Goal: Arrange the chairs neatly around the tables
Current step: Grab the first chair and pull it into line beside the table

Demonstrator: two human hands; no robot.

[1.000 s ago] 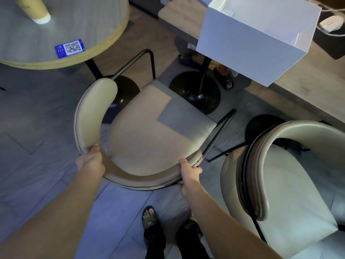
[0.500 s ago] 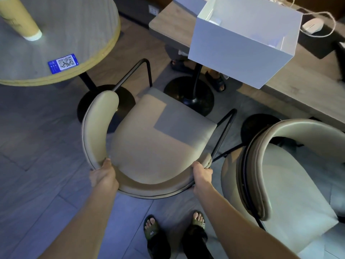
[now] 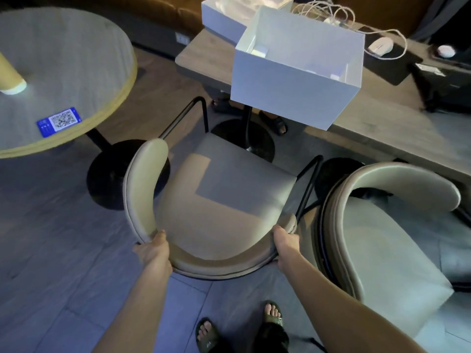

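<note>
Both arms extend forward and down. The left hand [image 3: 154, 253] and right hand [image 3: 286, 247] each clench the curved backrest of the beige chair [image 3: 219, 200] (black metal frame), which stands between the round table [image 3: 76, 72] and the rectangular table [image 3: 382, 123].

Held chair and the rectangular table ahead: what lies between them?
In the head view, between the held chair and the rectangular table lie bare floor, the table's black round base and a seated person's sandalled feet.
</note>
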